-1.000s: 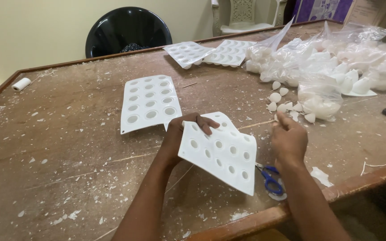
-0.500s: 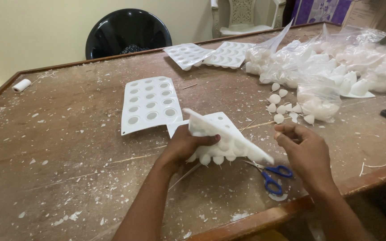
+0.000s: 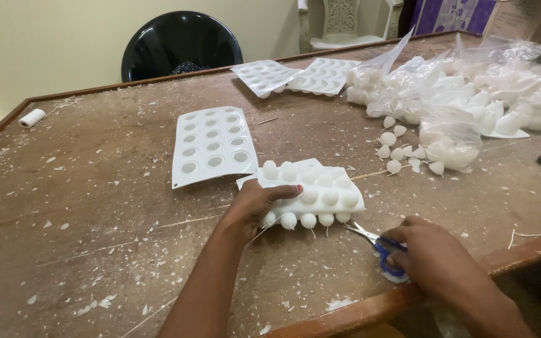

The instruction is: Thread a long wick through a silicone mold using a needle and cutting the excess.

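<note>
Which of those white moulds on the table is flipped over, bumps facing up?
The mould under the left hand, nearest the scissors. The flat mould beside it shows open cups.

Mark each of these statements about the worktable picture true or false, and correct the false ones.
1. The left hand holds a white mould turned bumps-up. True.
2. The right hand rests on blue-handled scissors. True.
3. The second mould beside it lies with its hollows facing down. False: its hollows face up.
4. The loose white pieces lie to the left of the moulds. False: they lie to the right, by the plastic bags.
5. A small white spool sits near the table's far left edge. True.
</note>
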